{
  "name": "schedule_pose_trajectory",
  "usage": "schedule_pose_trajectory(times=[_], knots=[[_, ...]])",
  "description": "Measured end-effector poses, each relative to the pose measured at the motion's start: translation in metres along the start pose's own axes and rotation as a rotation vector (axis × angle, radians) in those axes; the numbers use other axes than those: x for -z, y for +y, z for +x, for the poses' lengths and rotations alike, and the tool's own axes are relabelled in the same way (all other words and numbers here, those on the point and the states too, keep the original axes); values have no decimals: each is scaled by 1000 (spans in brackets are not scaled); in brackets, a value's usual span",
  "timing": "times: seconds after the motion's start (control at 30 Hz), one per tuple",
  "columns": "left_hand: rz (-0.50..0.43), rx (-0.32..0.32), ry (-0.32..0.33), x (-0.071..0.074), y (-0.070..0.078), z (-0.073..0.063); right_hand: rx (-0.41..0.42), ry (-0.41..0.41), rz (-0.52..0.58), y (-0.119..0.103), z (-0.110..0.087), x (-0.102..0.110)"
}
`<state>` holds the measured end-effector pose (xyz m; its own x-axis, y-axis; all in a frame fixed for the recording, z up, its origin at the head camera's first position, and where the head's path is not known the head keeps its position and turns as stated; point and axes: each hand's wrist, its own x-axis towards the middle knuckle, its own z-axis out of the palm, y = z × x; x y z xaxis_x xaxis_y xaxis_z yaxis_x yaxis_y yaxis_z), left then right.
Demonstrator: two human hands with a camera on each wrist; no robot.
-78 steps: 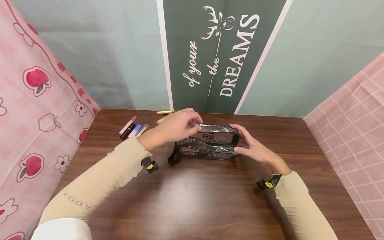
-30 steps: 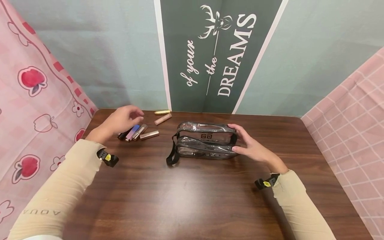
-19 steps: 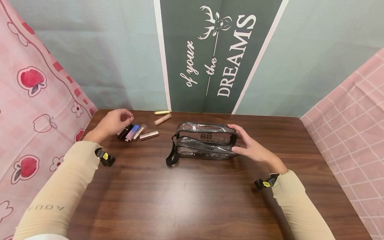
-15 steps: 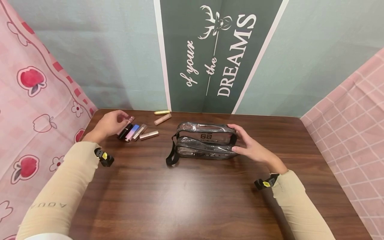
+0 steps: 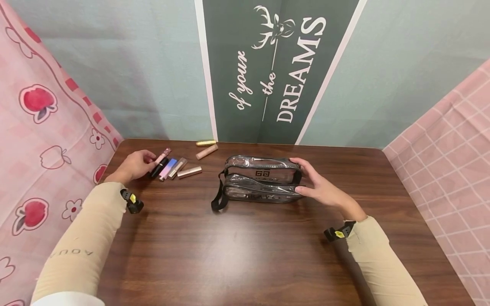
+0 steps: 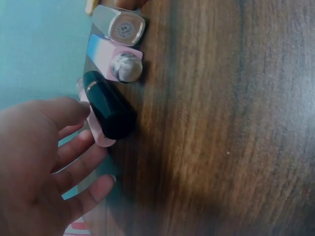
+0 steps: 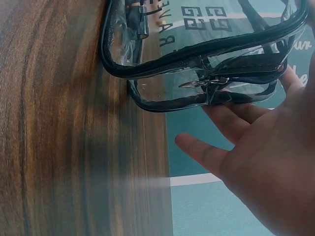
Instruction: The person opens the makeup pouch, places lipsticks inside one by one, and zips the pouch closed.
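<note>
In the head view my left hand (image 5: 138, 165) is at the near end of a pink lip-gloss-like tube (image 5: 162, 157), its thumb touching the tube. The left wrist view shows the other fingers spread loosely beside it. Against the pink tube lies a black lipstick tube (image 6: 109, 109), followed by a blue-and-pink tube (image 5: 168, 168) and a clear-and-brown one (image 5: 178, 168). My right hand (image 5: 321, 187) grips the right end of a clear, black-trimmed cosmetic pouch (image 5: 264, 173), thumb in front and fingers behind. A small dark cylinder (image 7: 141, 23) shows through the pouch wall.
A rose-gold tube (image 5: 189, 172) lies to the right of the row. Behind it are a beige tube (image 5: 207, 151) and a gold one (image 5: 206, 143) at the back edge. A black strap (image 5: 219, 199) hangs off the pouch's left end. Curtains stand around the wooden table (image 5: 233, 255).
My left hand has moved from the pouch to the left-hand tubes, then drawn back along the pink tube to its near end. The right hand stays on the pouch.
</note>
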<state>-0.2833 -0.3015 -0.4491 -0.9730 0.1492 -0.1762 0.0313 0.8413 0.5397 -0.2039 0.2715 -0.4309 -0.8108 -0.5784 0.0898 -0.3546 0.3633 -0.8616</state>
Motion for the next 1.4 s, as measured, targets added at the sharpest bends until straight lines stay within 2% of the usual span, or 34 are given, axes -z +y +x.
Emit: schedule_pose_trajectory(times=[0.23, 0.53, 0.87, 1.0, 1.23, 1.4], knots=[[3, -3, 3, -3, -1, 3, -21, 4, 17, -1, -1, 0], [30, 24, -20, -6, 4, 4, -30, 8, 43, -2, -2, -1], [32, 57, -24, -6, 1, 3, 5, 5, 35, 1, -1, -5], [47, 45, -19, -7, 1, 2, 3, 8, 4, 0, -3, -5], [7, 62, -23, -8, 2, 1, 4, 32, -85, -1, -6, -5], [10, 54, -22, -8, 3, 1, -5, 40, -108, -4, -7, -5]])
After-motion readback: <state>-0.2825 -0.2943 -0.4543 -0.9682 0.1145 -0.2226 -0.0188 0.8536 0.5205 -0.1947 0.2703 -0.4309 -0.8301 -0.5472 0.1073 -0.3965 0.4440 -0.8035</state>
